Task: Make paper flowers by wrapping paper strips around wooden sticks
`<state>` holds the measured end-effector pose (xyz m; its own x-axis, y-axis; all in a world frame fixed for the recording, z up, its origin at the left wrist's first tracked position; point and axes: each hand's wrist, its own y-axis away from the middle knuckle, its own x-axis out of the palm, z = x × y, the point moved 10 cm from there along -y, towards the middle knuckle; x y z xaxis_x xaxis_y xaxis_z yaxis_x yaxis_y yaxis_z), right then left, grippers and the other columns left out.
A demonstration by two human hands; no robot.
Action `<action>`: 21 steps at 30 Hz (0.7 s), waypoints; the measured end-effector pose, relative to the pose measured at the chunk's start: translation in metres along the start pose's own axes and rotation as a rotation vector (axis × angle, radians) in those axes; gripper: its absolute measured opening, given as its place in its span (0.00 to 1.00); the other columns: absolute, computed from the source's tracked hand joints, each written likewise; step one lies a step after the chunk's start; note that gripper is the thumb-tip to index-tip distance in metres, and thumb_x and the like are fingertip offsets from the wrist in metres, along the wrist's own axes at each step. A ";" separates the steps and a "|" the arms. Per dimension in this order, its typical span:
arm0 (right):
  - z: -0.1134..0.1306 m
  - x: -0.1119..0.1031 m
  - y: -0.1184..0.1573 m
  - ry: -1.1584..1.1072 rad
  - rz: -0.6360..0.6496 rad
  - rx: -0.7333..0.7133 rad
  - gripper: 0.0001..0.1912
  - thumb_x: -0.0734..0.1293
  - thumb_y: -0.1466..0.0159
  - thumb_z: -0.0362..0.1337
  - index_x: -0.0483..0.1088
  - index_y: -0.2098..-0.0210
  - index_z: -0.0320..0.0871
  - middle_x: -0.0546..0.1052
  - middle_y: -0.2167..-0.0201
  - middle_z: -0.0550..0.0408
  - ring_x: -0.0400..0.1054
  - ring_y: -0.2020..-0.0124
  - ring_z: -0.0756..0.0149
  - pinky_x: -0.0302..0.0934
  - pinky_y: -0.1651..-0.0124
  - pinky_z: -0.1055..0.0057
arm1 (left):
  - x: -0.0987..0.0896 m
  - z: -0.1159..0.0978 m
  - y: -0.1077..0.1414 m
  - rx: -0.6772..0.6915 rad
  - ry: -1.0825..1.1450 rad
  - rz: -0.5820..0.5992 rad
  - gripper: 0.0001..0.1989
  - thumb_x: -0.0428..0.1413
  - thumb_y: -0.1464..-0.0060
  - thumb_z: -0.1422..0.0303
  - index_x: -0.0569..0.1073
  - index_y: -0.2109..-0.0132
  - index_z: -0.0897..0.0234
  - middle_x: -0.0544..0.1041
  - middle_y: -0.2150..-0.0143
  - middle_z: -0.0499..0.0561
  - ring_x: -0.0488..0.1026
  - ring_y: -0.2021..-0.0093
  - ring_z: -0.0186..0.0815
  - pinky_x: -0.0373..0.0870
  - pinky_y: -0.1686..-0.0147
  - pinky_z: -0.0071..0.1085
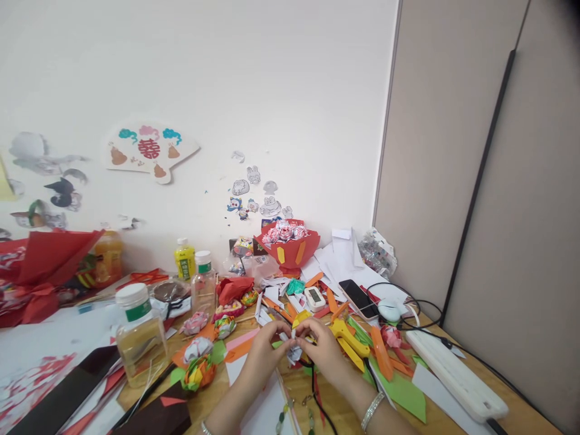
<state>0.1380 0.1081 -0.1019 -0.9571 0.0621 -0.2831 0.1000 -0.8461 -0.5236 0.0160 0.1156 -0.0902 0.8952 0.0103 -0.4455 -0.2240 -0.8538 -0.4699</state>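
Left hand [270,345] and right hand [318,343] pinch the folded white paper [294,354] short of the tabletop's [342,415] front edge, mid-width; risks as I see them: over-squeezing could crush it, or a forearm snagging the black cable [314,386] could jerk it loose.

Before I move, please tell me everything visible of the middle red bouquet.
The bouquet stands upright at the back of the table, by the wall. Its red wrapper, paper by its look, flares wide and narrows downward. Inside, white flowers with red-pink marks bunch together. Two yellowish strips mark the front. White sheets lie close at right; contact is unclear.
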 end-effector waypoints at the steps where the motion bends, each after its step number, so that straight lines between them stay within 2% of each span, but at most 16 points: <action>1: 0.004 -0.001 0.001 0.019 -0.009 -0.029 0.05 0.64 0.46 0.28 0.68 0.70 0.43 0.71 0.70 0.57 0.66 0.66 0.65 0.60 0.61 0.69 | -0.002 -0.004 0.000 0.030 -0.017 -0.005 0.06 0.58 0.55 0.65 0.71 0.71 0.62 0.75 0.70 0.49 0.71 0.68 0.36 0.68 0.66 0.31; 4: 0.018 -0.004 0.003 0.076 -0.037 -0.133 0.06 0.63 0.45 0.27 0.67 0.69 0.44 0.70 0.69 0.57 0.65 0.65 0.65 0.59 0.61 0.70 | -0.005 -0.013 0.001 0.116 -0.048 -0.015 0.04 0.57 0.54 0.66 0.71 0.71 0.61 0.75 0.71 0.49 0.71 0.68 0.36 0.68 0.65 0.32; 8: 0.028 -0.006 0.006 0.121 -0.053 -0.229 0.05 0.63 0.43 0.28 0.66 0.68 0.44 0.70 0.67 0.56 0.65 0.62 0.66 0.59 0.58 0.70 | -0.006 -0.015 0.003 0.162 -0.064 -0.028 0.03 0.56 0.53 0.70 0.71 0.68 0.60 0.75 0.68 0.49 0.71 0.66 0.36 0.68 0.64 0.31; 14: 0.031 -0.005 0.009 0.194 -0.029 -0.272 0.06 0.63 0.42 0.27 0.66 0.68 0.45 0.70 0.66 0.56 0.64 0.62 0.66 0.59 0.58 0.70 | -0.002 -0.017 0.005 0.223 -0.079 0.014 0.02 0.55 0.51 0.69 0.70 0.67 0.61 0.74 0.68 0.49 0.70 0.66 0.35 0.68 0.64 0.30; 21: 0.039 0.000 0.008 0.310 0.067 -0.280 0.08 0.60 0.41 0.26 0.66 0.69 0.45 0.71 0.68 0.55 0.64 0.63 0.64 0.58 0.59 0.69 | 0.001 -0.025 0.006 0.254 -0.078 0.082 0.03 0.52 0.48 0.68 0.68 0.69 0.61 0.73 0.67 0.51 0.69 0.64 0.36 0.66 0.62 0.31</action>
<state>0.1286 0.0806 -0.0745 -0.8231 0.2041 -0.5299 0.2701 -0.6800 -0.6816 0.0252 0.0975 -0.0747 0.8399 -0.0050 -0.5427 -0.3928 -0.6956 -0.6015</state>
